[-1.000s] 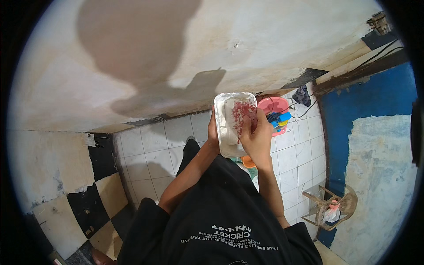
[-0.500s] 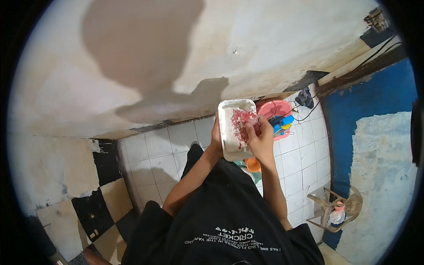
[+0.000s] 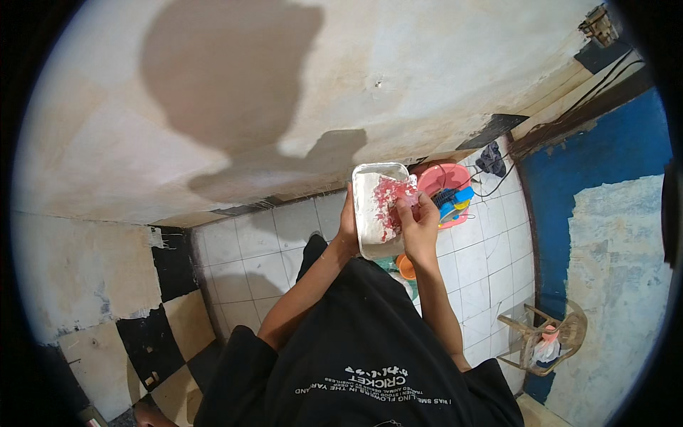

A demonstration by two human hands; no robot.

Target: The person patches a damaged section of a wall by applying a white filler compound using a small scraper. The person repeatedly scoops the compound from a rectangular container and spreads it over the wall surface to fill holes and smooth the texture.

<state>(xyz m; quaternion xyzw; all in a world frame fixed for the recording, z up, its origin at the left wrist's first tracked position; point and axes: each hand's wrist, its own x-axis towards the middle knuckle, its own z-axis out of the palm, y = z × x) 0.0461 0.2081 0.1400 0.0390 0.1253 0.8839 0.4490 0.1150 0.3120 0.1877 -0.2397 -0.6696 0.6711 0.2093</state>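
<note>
- Left hand (image 3: 347, 226), bare: clamped on the left side of the white rectangular shallow tray (image 3: 383, 250); fingers underneath hidden. Tray sits in front of the torso, held up off the floor. Best kept level and steady, since the other hand probably pushes against it.
- Thick white paste (image 3: 367, 203) in the tray, smeared up the rim. Likely better to gather it toward one wall so each pass picks up an even load.
- Flat red scraper with a broad face (image 3: 393, 202), streaked white, over the tray's right half; exact contact with the paste: can't tell. A low, flat angle and light pressure should spread the paste smoothly; wiping the edge on the rim should limit drips.
- Round orange plastic cup (image 3: 406, 267): below, near the tray's lower end in view.
- Right hand (image 3: 421, 220), bare: thumb and fingers together, pinching the scraper by its right part. A firm pinch, fingertips clear of the paste, would help against slipping.
- Round pink plastic basin (image 3: 431, 178): on the white tiles, beyond the right hand, things inside.
</note>
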